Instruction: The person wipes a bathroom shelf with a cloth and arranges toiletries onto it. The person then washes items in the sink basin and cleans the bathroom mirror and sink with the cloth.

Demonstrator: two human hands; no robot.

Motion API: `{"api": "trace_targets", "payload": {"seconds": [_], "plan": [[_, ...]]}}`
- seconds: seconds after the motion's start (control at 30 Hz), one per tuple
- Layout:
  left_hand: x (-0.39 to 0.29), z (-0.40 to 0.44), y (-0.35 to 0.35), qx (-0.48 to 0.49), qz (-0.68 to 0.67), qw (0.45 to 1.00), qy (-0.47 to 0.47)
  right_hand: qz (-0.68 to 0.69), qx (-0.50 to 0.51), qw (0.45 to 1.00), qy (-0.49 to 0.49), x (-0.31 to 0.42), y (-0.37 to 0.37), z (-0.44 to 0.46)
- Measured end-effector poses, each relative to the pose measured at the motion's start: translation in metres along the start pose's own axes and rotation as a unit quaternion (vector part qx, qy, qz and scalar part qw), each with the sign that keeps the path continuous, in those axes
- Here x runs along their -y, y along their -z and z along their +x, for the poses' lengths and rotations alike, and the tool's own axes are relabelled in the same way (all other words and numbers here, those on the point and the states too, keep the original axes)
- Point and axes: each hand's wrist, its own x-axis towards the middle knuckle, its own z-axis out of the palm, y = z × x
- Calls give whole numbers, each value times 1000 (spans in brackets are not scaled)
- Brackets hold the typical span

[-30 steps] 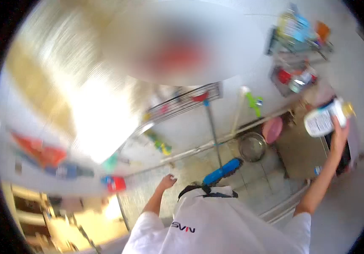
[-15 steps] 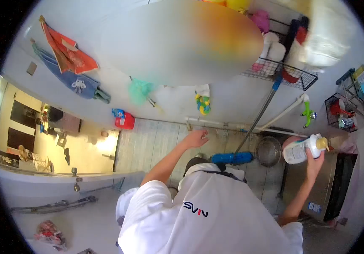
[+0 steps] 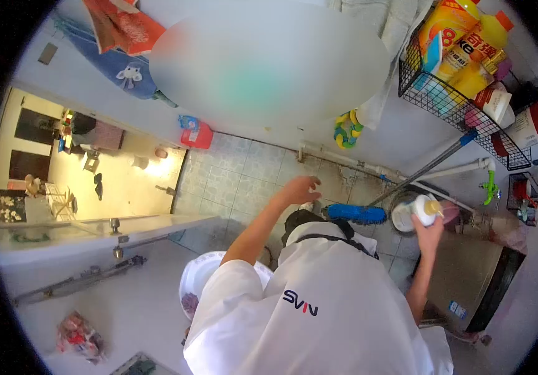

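Observation:
My right hand (image 3: pixel 428 232) is wrapped round a white pump bottle (image 3: pixel 404 215) with a gold-coloured top, which it holds tilted in the air. Behind the bottle, a clear round basin (image 3: pixel 400 199) is partly hidden. My left hand (image 3: pixel 301 190) hangs over the tiled floor (image 3: pixel 234 169) with its fingers loosely curled and apart, holding nothing. Close to that hand lies the blue head of a long-handled broom or mop (image 3: pixel 356 214); its grey handle leans up towards the wire basket.
A black wire basket (image 3: pixel 450 115) with bottles and packets hangs on the wall. A metal-sided appliance (image 3: pixel 459 278) stands at the right. A red container (image 3: pixel 197 136) sits by the doorway, a white basin (image 3: pixel 200 272) at my left side. A green tap (image 3: pixel 489 186) is at far right.
My right hand has brought the pump bottle left, from over the appliance to in front of the clear basin. The view has shifted, showing more of the wire basket. My left hand stays empty.

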Motion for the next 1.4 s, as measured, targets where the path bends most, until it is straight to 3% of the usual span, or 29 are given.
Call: {"api": "trace_targets", "payload": {"seconds": [0.1, 0.17, 0.23, 0.3, 0.5, 0.53, 0.63, 0.73, 0.87, 0.93, 1.07, 1.13, 1.17, 1.23, 1.3, 1.4], "plan": [[-25, 17, -15, 64, -85, 990, -95, -52, 67, 996, 26, 12, -35, 8], [-42, 38, -43, -25, -91, 964, -250, -28, 115, 993, 24, 8, -60, 17], [-84, 33, -29, -69, -82, 960, -258, -22, 150, 987, 55, 32, -84, 21], [-83, 42, -28, -74, -79, 965, -238, -25, 168, 982, 88, 63, -108, 24], [-52, 28, 0, -113, -147, 959, -213, 117, 319, 940, 38, 92, -162, 34], [-44, 21, 6, -137, -185, 951, -207, 8, 318, 939, 129, 80, -172, 42], [-18, 2, 20, -139, -293, 935, -145, -84, 327, 919, 202, 106, -207, 45], [19, -23, 32, -200, -300, 928, -98, 15, 393, 907, 148, 151, -247, 41], [52, -74, 85, -274, -248, 925, -87, -57, 519, 834, 179, 180, -318, 44], [77, -100, 117, -253, -143, 956, -36, -82, 530, 823, 187, 203, -358, 32], [138, -137, 170, -269, -196, 943, 4, -58, 533, 814, 221, 207, -465, 11], [187, -146, 170, -420, -95, 902, 0, -57, 531, 808, 250, 201, -521, 4], [210, -148, 166, -430, -99, 897, 5, -12, 527, 816, 237, 207, -555, 5], [244, -158, 151, -589, -141, 759, 238, 25, 531, 817, 224, 213, -614, 4], [263, -183, 137, -600, -289, 684, 297, -46, 466, 845, 260, 210, -678, 5], [273, -219, 118, -563, -354, 649, 368, -38, 467, 849, 244, 194, -794, 15]]}}
